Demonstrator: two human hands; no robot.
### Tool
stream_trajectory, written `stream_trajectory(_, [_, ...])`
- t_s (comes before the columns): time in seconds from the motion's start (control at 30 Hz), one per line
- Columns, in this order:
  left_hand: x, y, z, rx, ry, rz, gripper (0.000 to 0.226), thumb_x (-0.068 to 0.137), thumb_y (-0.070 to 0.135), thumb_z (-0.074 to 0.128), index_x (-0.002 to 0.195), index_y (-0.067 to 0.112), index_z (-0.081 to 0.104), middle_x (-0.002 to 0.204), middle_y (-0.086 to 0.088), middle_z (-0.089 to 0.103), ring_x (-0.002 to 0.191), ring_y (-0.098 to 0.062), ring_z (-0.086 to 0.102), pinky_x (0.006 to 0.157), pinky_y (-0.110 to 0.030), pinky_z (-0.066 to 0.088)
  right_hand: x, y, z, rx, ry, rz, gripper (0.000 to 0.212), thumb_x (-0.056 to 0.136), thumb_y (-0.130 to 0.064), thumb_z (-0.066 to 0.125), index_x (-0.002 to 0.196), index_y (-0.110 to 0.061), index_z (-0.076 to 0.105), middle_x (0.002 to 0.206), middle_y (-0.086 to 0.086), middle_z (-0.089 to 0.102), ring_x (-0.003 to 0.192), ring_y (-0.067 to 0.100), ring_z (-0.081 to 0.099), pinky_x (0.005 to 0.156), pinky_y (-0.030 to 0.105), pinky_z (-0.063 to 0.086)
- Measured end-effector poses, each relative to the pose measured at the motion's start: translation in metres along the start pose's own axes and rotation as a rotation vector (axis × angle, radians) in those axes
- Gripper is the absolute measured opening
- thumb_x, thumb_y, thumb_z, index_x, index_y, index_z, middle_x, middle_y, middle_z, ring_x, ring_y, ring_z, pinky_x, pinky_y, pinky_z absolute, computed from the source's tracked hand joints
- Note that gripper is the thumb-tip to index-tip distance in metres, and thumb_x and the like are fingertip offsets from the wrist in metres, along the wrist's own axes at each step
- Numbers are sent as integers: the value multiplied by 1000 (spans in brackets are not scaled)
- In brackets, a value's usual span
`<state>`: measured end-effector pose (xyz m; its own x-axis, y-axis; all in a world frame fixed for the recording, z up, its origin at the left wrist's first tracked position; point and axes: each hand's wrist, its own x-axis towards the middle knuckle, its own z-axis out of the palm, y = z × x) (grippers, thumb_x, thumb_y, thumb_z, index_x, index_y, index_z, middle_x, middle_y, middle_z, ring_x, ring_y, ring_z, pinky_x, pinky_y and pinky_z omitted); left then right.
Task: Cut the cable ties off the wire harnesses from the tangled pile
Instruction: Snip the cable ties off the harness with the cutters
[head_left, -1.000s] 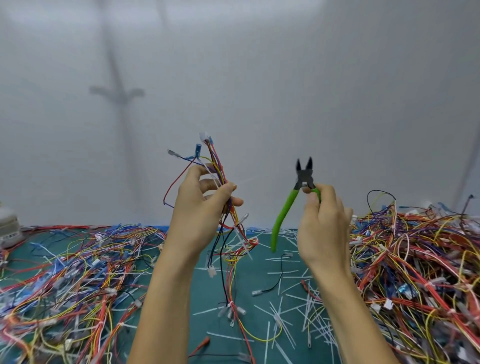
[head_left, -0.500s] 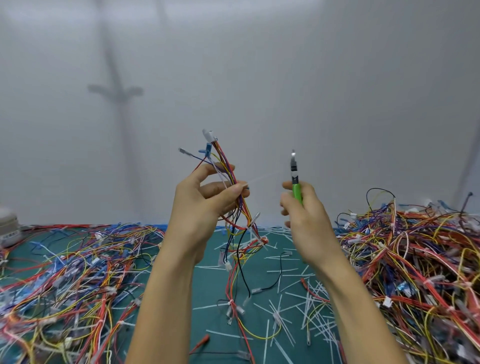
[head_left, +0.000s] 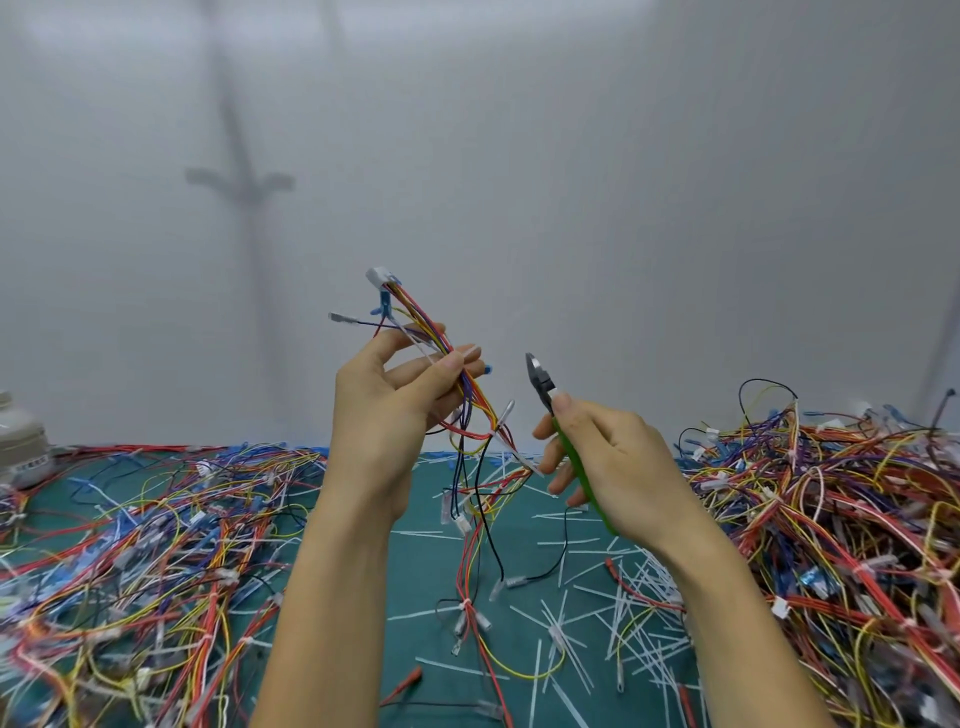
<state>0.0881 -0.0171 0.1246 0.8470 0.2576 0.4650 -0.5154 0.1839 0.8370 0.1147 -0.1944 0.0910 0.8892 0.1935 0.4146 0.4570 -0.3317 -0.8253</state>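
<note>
My left hand (head_left: 387, 415) holds up a multicoloured wire harness (head_left: 441, 358) between thumb and fingers, its white connector (head_left: 378, 276) at the top and its loose wires trailing down to the mat. A white cable tie (head_left: 503, 420) sticks out of the bundle just below that hand. My right hand (head_left: 613, 462) grips green-handled cutters (head_left: 566, 441); their dark jaws (head_left: 537, 379) point up and left, a short gap away from the harness.
Large tangled piles of coloured wires lie on the left (head_left: 145, 545) and on the right (head_left: 841, 519) of the green mat (head_left: 415, 561). Several cut white ties (head_left: 613, 613) litter the mat's middle. A white container (head_left: 21, 441) stands at the far left.
My right hand has dropped lower and tilted the cutters so the jaws lean left toward the harness. My left hand has raised and turned the harness slightly.
</note>
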Motion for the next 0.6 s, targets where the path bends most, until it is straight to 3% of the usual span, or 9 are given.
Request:
stream_trajectory(0.17, [0, -1, 1, -17, -6, -23, 21, 89, -1, 64, 109, 3, 60, 89, -8, 77, 84, -20, 75, 65, -19, 56, -2, 0, -3, -110, -26, -35, 41, 97, -53, 38, 87, -25, 67, 74, -5, 69, 63, 10, 66, 70, 42, 57])
stream_trajectory(0.33, [-1, -1, 4, 21, -64, -39, 19, 88, 0, 65, 105, 8, 61, 89, -8, 77, 85, -20, 75, 67, -20, 56, -3, -6, 0, -194, -35, -116, 46, 94, -55, 39, 90, -19, 69, 75, -3, 64, 70, 13, 63, 69, 38, 52])
stream_trajectory(0.47, [-2, -2, 7, 49, -78, -28, 16, 89, 1, 65, 101, 10, 62, 89, -7, 77, 85, -19, 75, 67, -20, 56, -4, -6, 0, -235, -21, -135, 41, 95, -52, 40, 93, -24, 70, 70, -11, 61, 73, 10, 59, 64, 21, 42])
stream_trajectory(0.6, [-2, -3, 8, 52, -81, -25, 15, 88, 0, 65, 100, 8, 61, 89, -8, 77, 84, -21, 75, 70, -22, 57, -3, -8, -1, -226, -7, -158, 50, 88, -61, 35, 88, -25, 70, 67, -10, 61, 71, 10, 57, 62, 22, 41])
